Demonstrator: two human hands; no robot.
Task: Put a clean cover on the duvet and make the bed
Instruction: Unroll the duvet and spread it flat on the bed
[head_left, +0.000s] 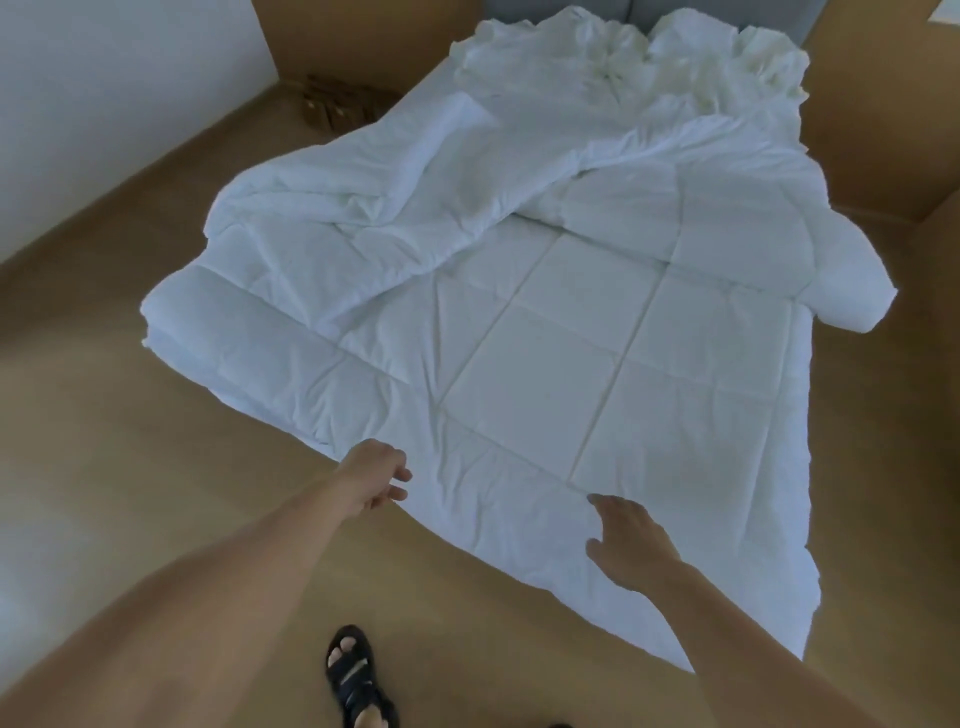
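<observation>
A white quilted duvet (561, 353) lies spread over the bed, its near edge hanging down toward the floor. Its left part is folded back on itself in a thick bunch (363, 208). At the head of the bed sits a crumpled cream-white heap of cloth (649, 67). My left hand (376, 480) hovers at the duvet's near left edge, fingers loosely curled, holding nothing. My right hand (628, 540) is over the near edge of the duvet with fingers spread; I cannot tell whether it touches it.
Light wooden floor (156, 415) surrounds the bed. A small brown object (332, 101) stands on the floor at the far left by the white wall. My sandalled foot (356, 675) is on the floor below the hands. Wooden panels flank the bed's head.
</observation>
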